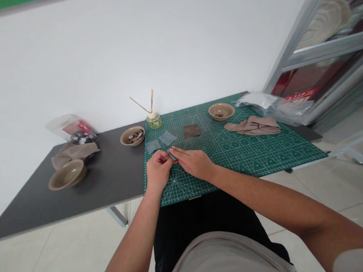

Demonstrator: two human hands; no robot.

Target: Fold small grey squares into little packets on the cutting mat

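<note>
My left hand [159, 167] and my right hand [193, 161] meet over the green cutting mat [229, 157]. Between their closed fingers is a small grey-blue piece [173, 155], mostly covered by the fingertips. Just beyond the hands, two flat grey-blue squares [167, 137] [153, 146] lie on the mat. A brown square [192, 130] lies a little to the right of them. Behind the squares stands a small glass jar [154, 120] with thin sticks in it.
Left of the mat are a bowl of small pieces [132, 136], another bowl [67, 174], a brown cloth [73, 154] and a clear container [70, 126]. On the right are a bowl [221, 111], a crumpled cloth [255, 126] and plastic bags [272, 104]. A white wall [162, 42] stands behind.
</note>
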